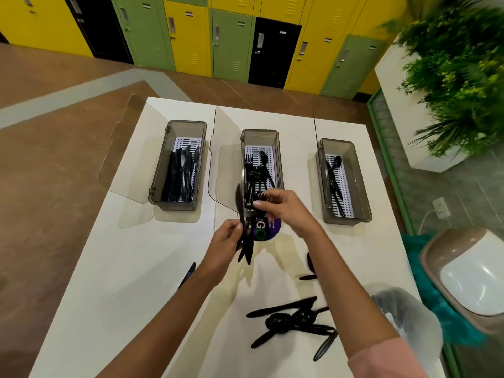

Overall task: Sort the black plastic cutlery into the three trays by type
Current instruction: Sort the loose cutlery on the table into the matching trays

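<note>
Left hand point(226, 238) clutches a cutlery bundle point(245, 245); right hand point(283, 211) pinches one piece, probably destined for the fork tray point(260, 132).

— What runs along the far wall?

— A row of metal lockers point(191, 36) in yellow, green and black, with vent slots and handles.

— And underfoot?

— A brown floor point(54, 159) crossed by a pale grey band point(68, 96). A white desk point(122, 268) stands on it.

— The right side?

— A leafy green plant point(458, 77), blurred, in a white planter point(395, 85). Below it are a green-framed partition point(381, 126) and a wall socket point(440, 207) with a white cable plugged in. A brown-and-white swing-lid bin point(463, 268) stands beside a teal cloth point(425, 282). The light is soft and even.
</note>
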